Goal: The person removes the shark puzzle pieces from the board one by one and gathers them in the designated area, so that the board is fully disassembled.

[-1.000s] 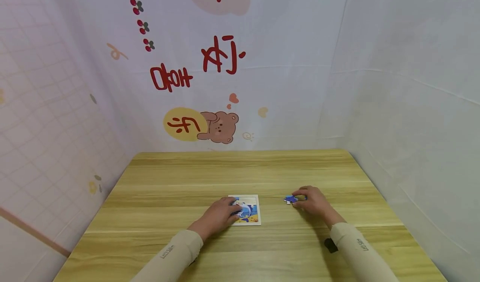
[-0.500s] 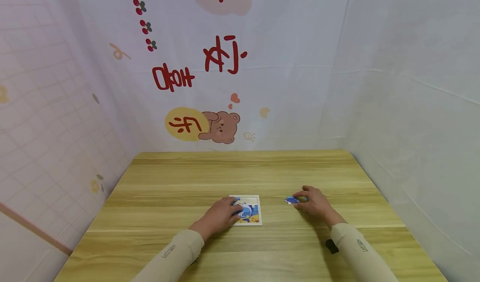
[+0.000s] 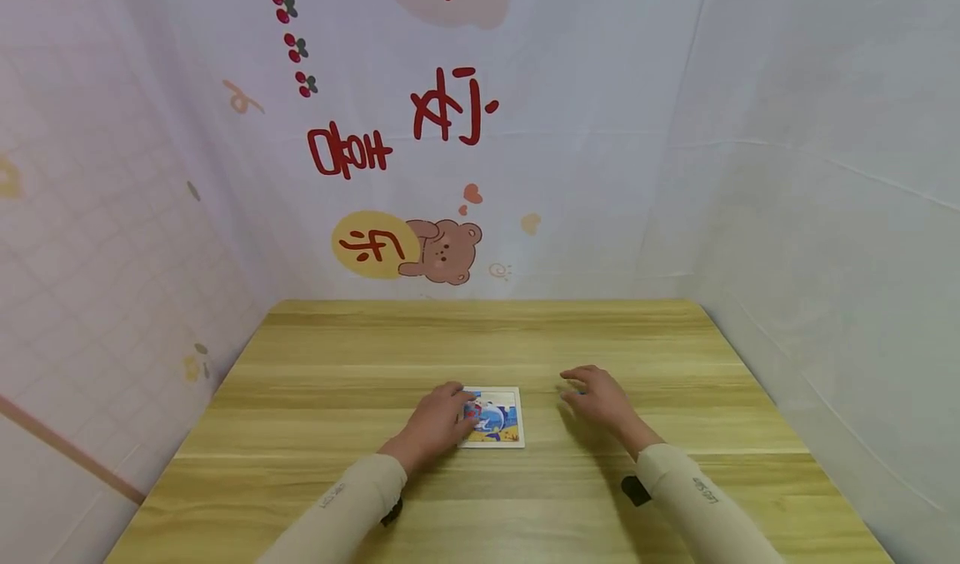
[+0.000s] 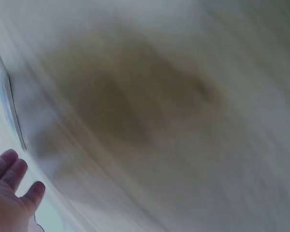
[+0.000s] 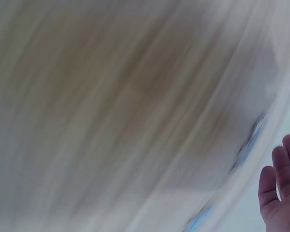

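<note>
A square jigsaw puzzle in a white frame (image 3: 502,420) lies on the table, with a white-and-blue sea animal, blue water and yellow sand on it. My left hand (image 3: 432,422) rests at its left side, fingers and thumb spread over the picture and covering part of it. To the right of the frame, my right hand (image 3: 602,399) hovers low over the table, index finger and thumb apart. A small blue bit, likely of a puzzle piece (image 3: 582,394), shows between them; the rest is hidden. In both wrist views, the left fingers (image 4: 14,170) and right fingers (image 5: 282,166) look nearly straight.
The wooden table (image 3: 525,506) stretches around both hands. White cloth walls (image 3: 585,172) with red characters and a cartoon bear (image 3: 447,252) enclose its back and sides. A dark device (image 3: 636,491) sits under the right cuff.
My right hand has moved left and slightly away from me; its fingertips no longer pinch the blue pieces seen earlier. My left hand stays at the frame, with a little more of the picture showing.
</note>
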### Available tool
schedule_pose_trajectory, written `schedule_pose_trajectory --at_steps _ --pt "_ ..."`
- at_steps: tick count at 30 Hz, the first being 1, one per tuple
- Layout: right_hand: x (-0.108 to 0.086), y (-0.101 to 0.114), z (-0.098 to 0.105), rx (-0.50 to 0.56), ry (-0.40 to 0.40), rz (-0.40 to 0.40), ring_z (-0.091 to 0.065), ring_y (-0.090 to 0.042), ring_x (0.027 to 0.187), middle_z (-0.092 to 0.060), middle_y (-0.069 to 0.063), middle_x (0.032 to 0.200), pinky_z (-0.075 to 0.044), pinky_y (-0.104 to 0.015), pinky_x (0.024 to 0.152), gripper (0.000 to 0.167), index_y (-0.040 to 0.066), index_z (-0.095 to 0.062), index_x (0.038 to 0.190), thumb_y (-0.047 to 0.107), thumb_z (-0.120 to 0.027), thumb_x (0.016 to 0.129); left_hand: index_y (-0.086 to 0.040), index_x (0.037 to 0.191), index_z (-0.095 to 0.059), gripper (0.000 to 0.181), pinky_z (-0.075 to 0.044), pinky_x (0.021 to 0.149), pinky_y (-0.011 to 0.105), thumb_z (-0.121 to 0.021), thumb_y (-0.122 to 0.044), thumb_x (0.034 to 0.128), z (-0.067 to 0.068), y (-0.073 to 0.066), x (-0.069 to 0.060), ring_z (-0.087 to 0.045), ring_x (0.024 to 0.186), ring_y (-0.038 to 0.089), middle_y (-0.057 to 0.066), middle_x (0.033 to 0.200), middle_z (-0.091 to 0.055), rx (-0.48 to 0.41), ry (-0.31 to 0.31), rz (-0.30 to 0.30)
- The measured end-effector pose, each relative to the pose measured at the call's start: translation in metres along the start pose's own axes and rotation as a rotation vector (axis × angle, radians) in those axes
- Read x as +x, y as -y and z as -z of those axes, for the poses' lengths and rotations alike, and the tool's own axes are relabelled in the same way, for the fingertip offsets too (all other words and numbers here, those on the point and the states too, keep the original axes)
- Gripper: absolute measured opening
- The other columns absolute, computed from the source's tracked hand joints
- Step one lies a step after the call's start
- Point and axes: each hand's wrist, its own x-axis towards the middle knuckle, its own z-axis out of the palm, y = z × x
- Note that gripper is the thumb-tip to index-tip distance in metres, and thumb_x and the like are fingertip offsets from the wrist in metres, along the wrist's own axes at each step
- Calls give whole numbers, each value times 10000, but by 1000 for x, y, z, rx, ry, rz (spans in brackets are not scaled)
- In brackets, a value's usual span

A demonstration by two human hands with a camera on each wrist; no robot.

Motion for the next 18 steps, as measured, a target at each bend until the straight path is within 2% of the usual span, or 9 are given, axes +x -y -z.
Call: schedule_pose_trajectory --at_steps 3,7,12,18 --pt "7 20 -17 48 5 -38 -603 -364 1109 -628 -169 1239 -491 -517 905 331 26 -683 1241 141 -691 931 -23 1287 -630 429 -383 1030 562 -666 -299 960 3 6 -1 -498 1254 383 191 1325 -553 -30 -32 69" --pt "14 44 -38 103 31 -61 -653 -294 1011 -667 -119 1160 -533 -451 826 316 32 -700 1215 139 -711 918 -7 1311 -614 496 -392 1016 558 -667 -349 955 2 11 -2 -522 1220 372 181 1288 -578 -55 -46 110" --pt "25 70 -61 124 65 -41 -651 -282 974 -686 -105 1079 -535 -453 817 311 25 -707 1194 158 -717 913 -4 1313 -609 509 -397 1001 563 -662 -363 955 0 11 2 -531 1202 367 175 1266 -588 -51 -53 122" --pt "32 90 -82 148 108 -49 -640 -227 912 -695 -79 1015 -530 -437 814 302 23 -713 1176 149 -722 902 -13 1272 -636 477 -426 968 554 -682 -355 943 -1 9 3 -549 1170 368 175 1228 -604 16 -64 123"
